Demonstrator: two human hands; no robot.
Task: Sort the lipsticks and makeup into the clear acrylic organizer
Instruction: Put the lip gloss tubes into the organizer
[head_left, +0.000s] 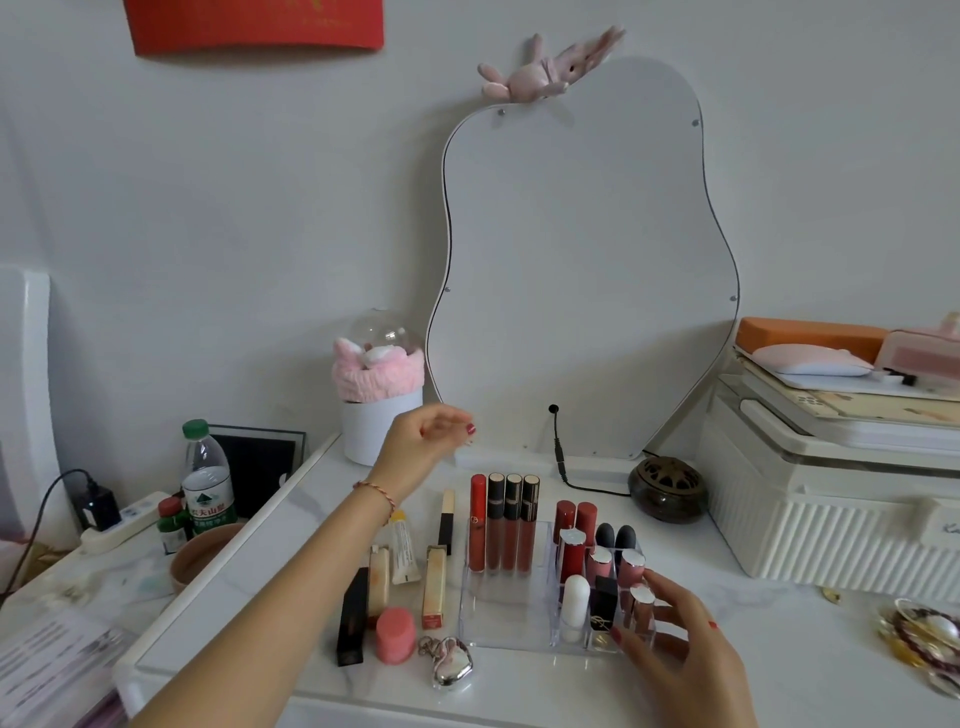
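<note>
The clear acrylic organizer (511, 618) stands on the white vanity top. Several tall lip glosses (503, 522) stand in its back left section, and several lipsticks (597, 561) fill its small right slots. My right hand (675, 642) touches the organizer's front right corner, fingertips by a pink lipstick (642, 605); whether it grips anything is unclear. My left hand (428, 434) hovers above the table behind the loose makeup, fingers relaxed and holding nothing. Loose to the organizer's left lie a black tube (352, 618), a gold tube (434, 587), a black-and-gold stick (447, 522) and a cream tube (402, 548).
A pink round sponge (396, 635) and a silver heart keychain (451, 664) lie at the front. A wavy mirror (582, 270), a brown incense burner (667, 488) and a cabled plug stand behind. A white ribbed case (831, 509) fills the right; a water bottle (206, 480) stands left.
</note>
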